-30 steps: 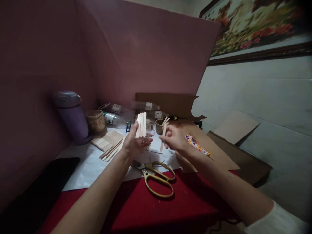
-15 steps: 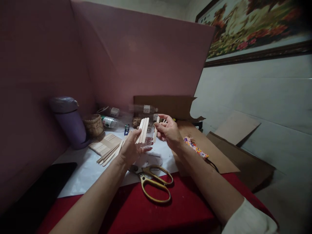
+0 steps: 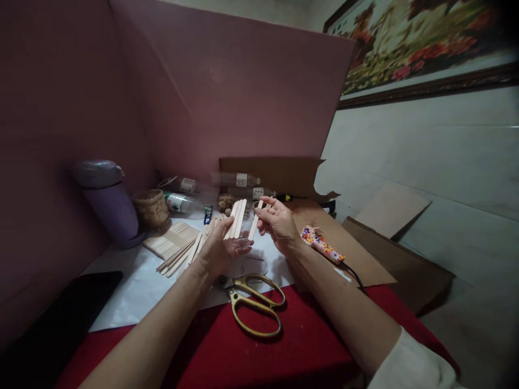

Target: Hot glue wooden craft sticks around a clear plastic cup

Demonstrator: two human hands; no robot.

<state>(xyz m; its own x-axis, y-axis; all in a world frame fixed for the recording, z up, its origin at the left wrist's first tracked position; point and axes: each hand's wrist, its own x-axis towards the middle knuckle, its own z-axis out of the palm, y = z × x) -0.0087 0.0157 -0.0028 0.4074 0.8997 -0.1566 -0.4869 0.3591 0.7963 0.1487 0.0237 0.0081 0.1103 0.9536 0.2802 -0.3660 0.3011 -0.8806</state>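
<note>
Counted: four bottles (image 3: 180,203) far, one tumbler (image 3: 109,213) and one pot (image 3: 151,210) left, one scissors (image 3: 234,296) near, one glue gun (image 3: 324,248) right; sticks (image 3: 237,220) overlap, total unclear.

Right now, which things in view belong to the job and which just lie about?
Job in hand: row of sticks, single stick, clear plastic piece; probably the stick bundle, scissors and patterned corded tool.
Seemingly lying about: purple tumbler, plastic bottles.

Purple container (image 3: 109,210) at left, near pink partition (image 3: 243,97); framed picture (image 3: 413,54) on white wall (image 3: 425,146).
</note>
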